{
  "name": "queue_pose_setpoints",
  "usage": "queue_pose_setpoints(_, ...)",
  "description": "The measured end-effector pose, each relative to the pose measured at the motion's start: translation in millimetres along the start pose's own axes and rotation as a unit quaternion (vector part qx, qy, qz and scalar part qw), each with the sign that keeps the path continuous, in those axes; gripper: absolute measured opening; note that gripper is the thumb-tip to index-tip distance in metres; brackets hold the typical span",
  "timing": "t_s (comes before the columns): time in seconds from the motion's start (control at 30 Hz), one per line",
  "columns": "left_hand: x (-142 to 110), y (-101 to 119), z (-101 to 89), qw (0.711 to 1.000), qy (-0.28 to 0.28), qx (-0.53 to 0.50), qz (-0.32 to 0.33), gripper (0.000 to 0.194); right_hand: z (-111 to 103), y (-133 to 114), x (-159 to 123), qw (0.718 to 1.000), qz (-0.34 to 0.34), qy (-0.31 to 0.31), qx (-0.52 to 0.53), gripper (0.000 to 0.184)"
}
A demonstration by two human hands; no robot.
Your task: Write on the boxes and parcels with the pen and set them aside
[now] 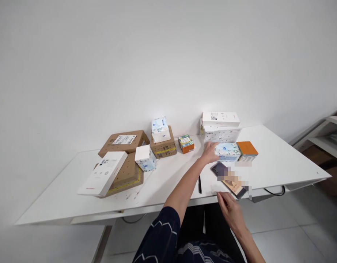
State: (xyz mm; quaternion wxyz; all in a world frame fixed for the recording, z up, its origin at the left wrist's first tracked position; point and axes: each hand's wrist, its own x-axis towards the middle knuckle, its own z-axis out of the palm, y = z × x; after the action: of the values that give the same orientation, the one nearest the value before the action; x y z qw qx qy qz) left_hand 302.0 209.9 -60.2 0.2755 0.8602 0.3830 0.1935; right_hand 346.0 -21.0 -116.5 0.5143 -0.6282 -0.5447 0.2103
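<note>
My left hand point(210, 153) reaches across the desk to the left end of a blue-and-white tissue pack point(227, 151), its thumb and fingers closed about that end. Directly behind the pack stands a white patterned box point(221, 134) with a flat white box point(220, 119) on top. An orange-topped box point(247, 150) is at the pack's right end. My right hand point(232, 212) rests at the desk's front edge with curled fingers, and I see nothing in them. Close to it lies a phone point(219, 170), partly blurred out. A black pen point(200, 185) lies between my arms.
Left on the white desk point(61, 186) are brown cartons point(117, 140), a slanted white box point(104, 173), a tissue pack point(146, 159) on its end, and another tissue pack point(160, 129) on a carton point(164, 145). A small green-and-orange box point(186, 144) stands mid-desk. Shelves point(326, 137) are far right.
</note>
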Motion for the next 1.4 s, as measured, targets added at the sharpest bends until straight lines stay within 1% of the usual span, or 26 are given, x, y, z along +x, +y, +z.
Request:
queue_pose_setpoints(0.07,-4.0,6.0,-5.3,1.000,0.022,-0.016,-0.007,0.070,-4.4,2.6,-3.8,1.000,0.000,0.002,-0.004,0.021)
queue_pose_setpoints(0.1,-9.8,9.4,-10.5,0.999,0.035,-0.021,-0.007,0.065,-6.2,3.5,-5.7,1.000,-0.002,0.003,-0.009,0.021)
queue_pose_setpoints(0.17,-30.3,15.2,-26.2,0.998,0.065,-0.026,-0.004,0.061,-8.5,4.2,-9.4,1.000,-0.005,0.004,-0.022,0.022)
queue_pose_setpoints(0.2,-45.3,17.1,-36.4,0.996,0.080,-0.027,-0.002,0.061,-9.0,4.0,-11.2,1.000,-0.006,0.004,-0.028,0.023)
queue_pose_setpoints(0.27,-84.0,18.0,-60.1,0.994,0.109,-0.026,0.004,0.063,-9.0,2.5,-14.2,0.999,-0.008,0.002,-0.032,0.023)
queue_pose_setpoints(0.33,-130.9,16.1,-85.3,0.986,0.161,-0.027,0.021,0.062,-7.3,-0.4,-16.1,1.000,-0.011,-0.004,-0.025,0.023)
queue_pose_setpoints(0.4,-179.2,13.9,-108.5,0.981,0.195,-0.004,0.003,0.062,-3.5,-4.7,-16.1,1.000,-0.013,-0.016,-0.016,0.024)
queue_pose_setpoints(0.47,-221.1,13.5,-127.1,0.977,0.207,0.050,-0.015,0.061,3.0,-10.2,-14.5,0.999,-0.012,-0.038,-0.008,0.024)
queue_pose_setpoints(0.5,-237.6,13.9,-134.1,0.973,0.211,0.084,-0.025,0.061,7.1,-13.2,-13.2,0.999,-0.015,-0.051,-0.004,0.024)
queue_pose_setpoints(0.57,-259.6,15.2,-142.9,0.967,0.204,0.148,-0.044,0.064,16.5,-19.6,-10.6,0.996,-0.031,-0.079,0.005,0.023)
queue_pose_setpoints(0.6,-264.9,15.5,-144.6,0.964,0.194,0.174,-0.053,0.065,21.3,-22.8,-9.6,0.995,-0.043,-0.092,0.009,0.022)
queue_pose_setpoints(0.67,-265.9,14.6,-143.1,0.964,0.161,0.204,-0.063,0.067,29.6,-28.6,-8.7,0.992,-0.067,-0.110,0.013,0.020)
queue_pose_setpoints(0.8,-248.2,9.4,-127.5,0.974,0.092,0.200,-0.050,0.069,35.3,-33.9,-12.0,0.986,-0.096,-0.133,0.002,0.017)
queue_pose_setpoints(0.87,-242.7,6.8,-121.1,0.977,0.082,0.191,-0.047,0.073,32.8,-32.0,-15.3,0.986,-0.101,-0.130,-0.010,0.016)
queue_pose_setpoints(0.93,-245.6,3.5,-119.7,0.980,0.089,0.169,-0.056,0.081,28.8,-28.0,-18.6,0.987,-0.102,-0.120,-0.021,0.015)
queue_pose_setpoints(1.0,-256.7,-1.5,-122.4,0.983,0.107,0.128,-0.080,0.087,24.9,-24.2,-20.9,0.988,-0.102,-0.113,-0.027,0.014)
queue_pose_setpoints(1.07,-272.0,-7.9,-125.3,0.984,0.115,0.078,-0.115,0.085,22.8,-23.5,-20.7,0.987,-0.107,-0.112,-0.031,0.013)
queue_pose_setpoints(1.13,-286.2,-14.3,-124.5,0.982,0.111,0.034,-0.151,0.081,23.1,-28.2,-16.4,0.985,-0.126,-0.113,-0.033,0.012)
queue_pose_setpoints(1.23,-296.8,-20.6,-115.2,0.978,0.113,0.001,-0.176,0.077,28.9,-47.8,-1.2,0.977,-0.191,-0.085,-0.033,0.012)
queue_pose_setpoints(1.33,-294.9,-21.6,-104.5,0.974,0.140,0.020,-0.178,0.070,40.7,-77.2,18.8,0.955,-0.285,-0.044,-0.070,0.029)
queue_pose_setpoints(1.4,-291.7,-20.3,-101.2,0.970,0.156,0.039,-0.180,0.064,51.2,-95.7,29.3,0.930,-0.343,-0.048,-0.118,0.040)
